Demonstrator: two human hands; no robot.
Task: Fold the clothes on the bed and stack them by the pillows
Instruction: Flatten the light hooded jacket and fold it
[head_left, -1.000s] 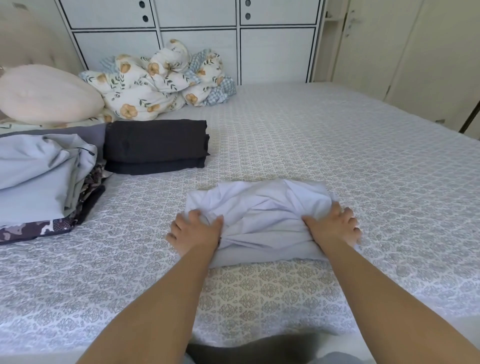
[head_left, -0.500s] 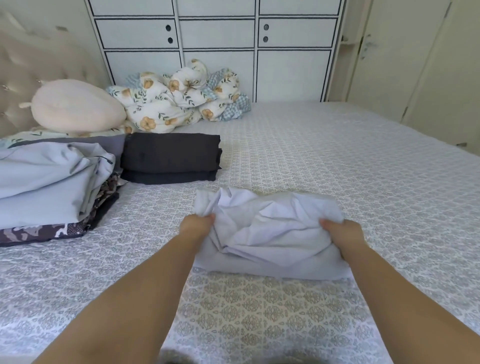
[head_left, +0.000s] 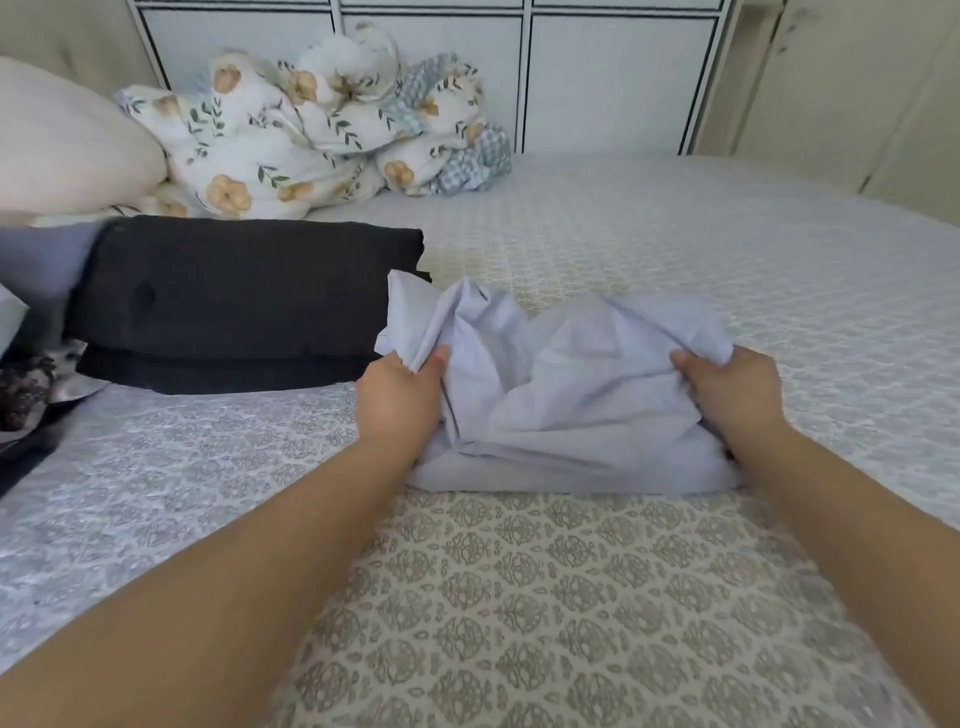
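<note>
The fingers of the left hand (head_left: 397, 397) curl round the left edge of the pale lilac garment (head_left: 566, 395), thumb pinching on top, and the right hand (head_left: 727, 395) grips its right edge likewise, both closed on cloth in the middle of the frame. To carry it well, I judge both grips should hold level and firm so the rumpled bundle stays folded, its near edge sitting on the bed (head_left: 519, 597). Left of it lies the folded black stack (head_left: 244, 296), with the pillows (head_left: 291, 130) at upper left.
</note>
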